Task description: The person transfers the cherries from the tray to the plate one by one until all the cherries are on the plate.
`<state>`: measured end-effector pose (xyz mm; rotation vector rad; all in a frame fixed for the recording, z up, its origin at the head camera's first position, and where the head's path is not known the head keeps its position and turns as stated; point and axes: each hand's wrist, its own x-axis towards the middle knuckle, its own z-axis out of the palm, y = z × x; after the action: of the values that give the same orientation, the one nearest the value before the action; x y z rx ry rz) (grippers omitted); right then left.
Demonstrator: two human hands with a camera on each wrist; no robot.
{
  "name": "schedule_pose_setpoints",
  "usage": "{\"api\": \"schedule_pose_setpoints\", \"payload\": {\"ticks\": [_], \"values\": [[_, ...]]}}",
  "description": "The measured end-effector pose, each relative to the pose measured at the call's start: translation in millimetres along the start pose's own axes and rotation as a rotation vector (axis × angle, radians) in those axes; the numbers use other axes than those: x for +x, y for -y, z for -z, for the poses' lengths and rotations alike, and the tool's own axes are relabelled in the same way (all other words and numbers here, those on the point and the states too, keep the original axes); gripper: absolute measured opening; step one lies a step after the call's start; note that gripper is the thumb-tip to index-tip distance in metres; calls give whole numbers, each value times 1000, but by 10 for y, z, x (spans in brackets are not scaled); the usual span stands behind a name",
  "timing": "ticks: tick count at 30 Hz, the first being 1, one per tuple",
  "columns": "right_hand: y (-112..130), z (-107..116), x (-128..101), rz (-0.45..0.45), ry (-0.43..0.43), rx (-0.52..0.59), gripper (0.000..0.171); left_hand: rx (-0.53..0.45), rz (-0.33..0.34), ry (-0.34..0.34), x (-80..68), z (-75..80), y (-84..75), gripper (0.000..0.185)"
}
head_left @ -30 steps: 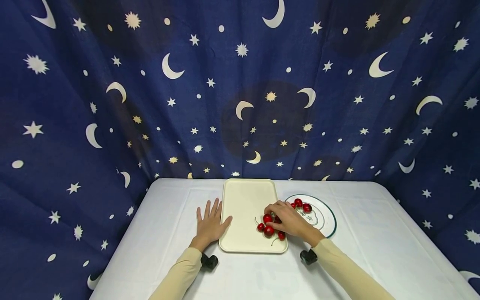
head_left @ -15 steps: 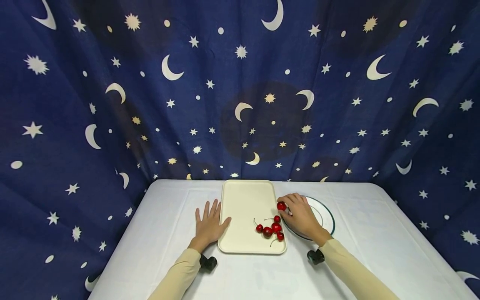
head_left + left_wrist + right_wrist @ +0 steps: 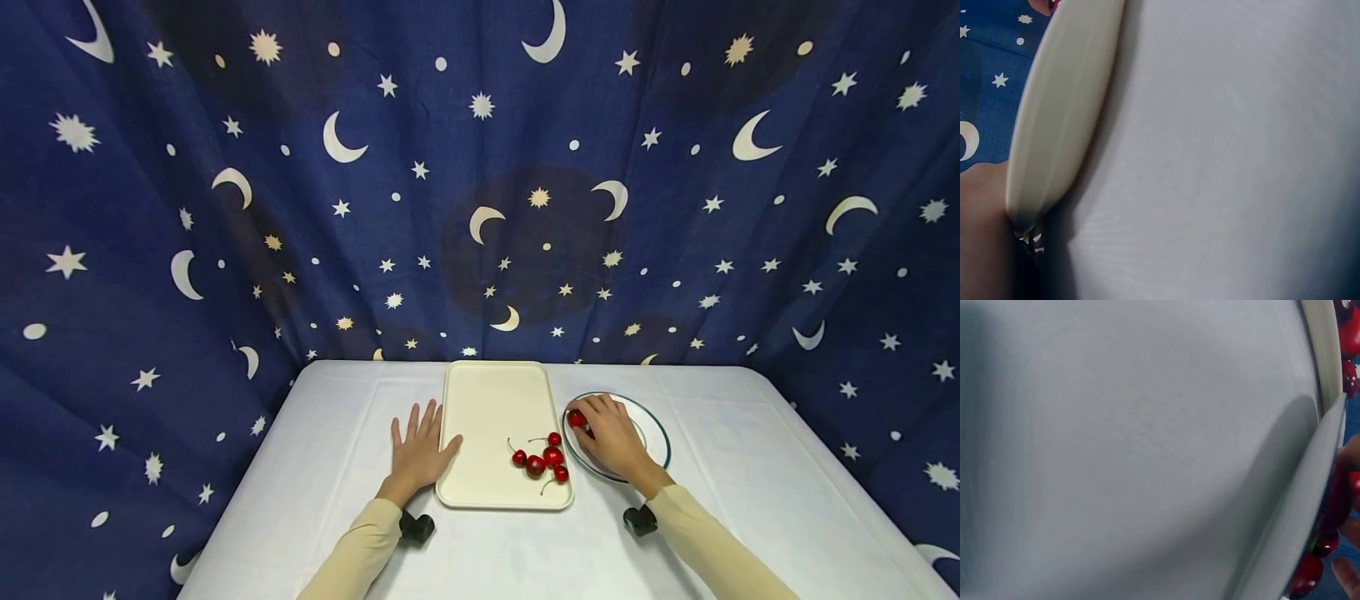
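Note:
With its fingers bent, my right hand [image 3: 613,437] grips a red cherry [image 3: 576,418] low over the left part of the round white plate [image 3: 658,433] with a green rim. More cherries [image 3: 1307,575] on that plate show past its rim in the right wrist view, beside the fingers [image 3: 1347,578]; the hand hides them in the head view. My left hand [image 3: 417,457] lies flat with spread fingers, its thumb over the left edge of the cream rectangular tray [image 3: 487,417]. Several cherries [image 3: 535,467], some with stems, lie in the tray's near right corner.
A white cloth covers the table [image 3: 495,554]. The plate stands close to the tray's right side. Behind the table hangs a dark blue curtain [image 3: 420,242] with moons and stars. Black wrist cameras [image 3: 641,521] sit under both wrists.
My right hand has moved right from the tray's cherries to over the plate, carrying one cherry and lowering it. The left hand has stayed put.

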<state>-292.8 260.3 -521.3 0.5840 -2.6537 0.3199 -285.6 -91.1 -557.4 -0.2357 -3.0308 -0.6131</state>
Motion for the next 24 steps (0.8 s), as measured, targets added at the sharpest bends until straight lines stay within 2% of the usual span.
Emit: {"api": "schedule_pose_setpoints", "payload": {"ticks": [5,10,14,18,24], "values": [[10,-1,0,16,-29,21,38,7,7,1,1,-34,7,79],[31,-10,-3,73,-54,65,37,6,8,10,10,-83,36,81],[71,-6,13,134,-62,105,32,-6,0,3,-1,-32,19,80],[125,-12,15,168,-30,147,28,-2,-8,-15,11,-27,22,79],[183,-11,-1,198,60,188,32,6,2,-2,29,-48,24,81]]}}
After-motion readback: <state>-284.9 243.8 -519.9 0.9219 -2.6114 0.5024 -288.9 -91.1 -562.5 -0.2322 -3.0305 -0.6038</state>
